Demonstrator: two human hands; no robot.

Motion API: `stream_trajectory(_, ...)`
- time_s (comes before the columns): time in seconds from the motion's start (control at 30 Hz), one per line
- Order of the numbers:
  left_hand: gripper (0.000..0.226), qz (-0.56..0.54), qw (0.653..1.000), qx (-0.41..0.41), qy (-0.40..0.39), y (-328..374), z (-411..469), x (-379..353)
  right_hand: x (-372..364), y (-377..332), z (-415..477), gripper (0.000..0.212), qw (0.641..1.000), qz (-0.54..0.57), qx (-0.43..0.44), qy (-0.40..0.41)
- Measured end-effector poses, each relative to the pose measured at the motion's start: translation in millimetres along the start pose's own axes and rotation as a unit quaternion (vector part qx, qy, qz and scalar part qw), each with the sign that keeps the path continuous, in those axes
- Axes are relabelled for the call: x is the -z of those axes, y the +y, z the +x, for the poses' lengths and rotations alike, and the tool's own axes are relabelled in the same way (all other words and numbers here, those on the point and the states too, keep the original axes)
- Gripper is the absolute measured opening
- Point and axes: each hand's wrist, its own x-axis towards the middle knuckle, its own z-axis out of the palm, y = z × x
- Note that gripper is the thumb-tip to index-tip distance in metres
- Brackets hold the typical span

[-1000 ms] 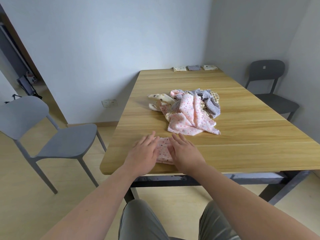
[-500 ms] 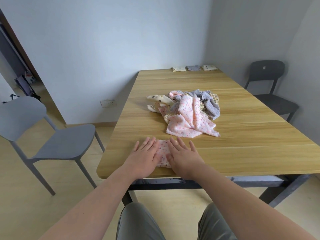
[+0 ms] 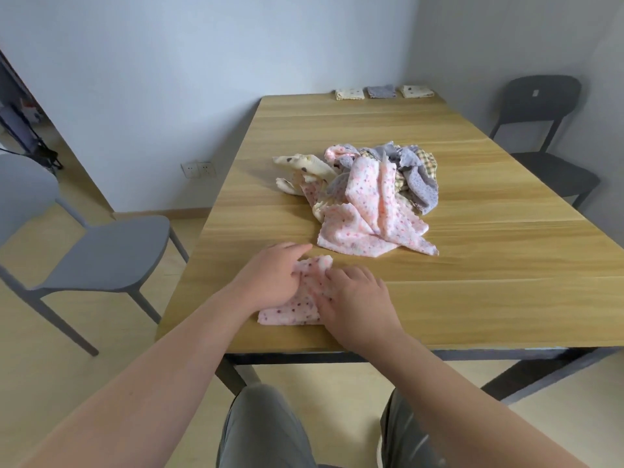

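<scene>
A small pink cloth with dark dots [image 3: 290,313] lies folded on the wooden table [image 3: 489,298], close to the front edge. My left hand [image 3: 270,275] rests on its left part, thumb and fingers pinching the cloth's raised far edge, index finger stretched out over the wood. My right hand [image 3: 358,298] covers the right part, its fingertips curled into the same bunched fabric. The cloth's far end stands up a little between the two hands.
A loose pile of pink, grey, cream and checked cloths [image 3: 371,197] lies mid-table. Three folded cloths [image 3: 381,91] sit in a row at the far edge. A grey chair [image 3: 101,251] stands left, a dark chair [image 3: 540,130] right. My knees show below the table.
Both hands lay flat on the pink cloth before. Now their fingers have curled into it and its far edge is lifted and bunched.
</scene>
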Motion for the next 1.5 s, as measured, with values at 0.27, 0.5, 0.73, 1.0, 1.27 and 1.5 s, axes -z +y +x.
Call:
stream_trajectory(0.27, 0.024, -0.224, 0.961, 0.088, -0.135, -39.6, 59.9, 51.6, 20.3, 14.4, 98.3, 0.045, 0.952, 0.302, 0.014, -0.037)
stream_trajectory(0.5, 0.012, -0.383, 0.910, 0.148, -0.058, -61.5, 53.7, 121.0, 88.3, -30.6, 173.0, 0.013, 0.954, 0.259, 0.025, -0.151)
stream_trajectory(0.73, 0.026, -0.411, 0.897, 0.162, 0.022, -62.8, -29.7, 277.2, 206.7, -147.6, 173.7, 0.020, 0.916, 0.343, -0.009, -0.208)
stream_trajectory(1.0, 0.016, -0.509, 0.831, 0.209, 0.081, -107.6, -109.0, 402.0, 253.3, -301.5, 167.8, 0.032, 0.785, 0.584, -0.119, -0.165)
stream_trajectory(1.27, 0.014, -0.538, 0.783, 0.273, 0.151, -188.5, -152.0, 421.5, 207.4, -393.4, 183.5, 0.025, 0.703, 0.646, -0.148, -0.258)
stream_trajectory(1.5, 0.015, -0.545, 0.784, 0.280, 0.104, -244.5, -127.3, 431.9, 167.8, -417.8, 230.3, 0.028, 0.745, 0.618, -0.160, -0.192)
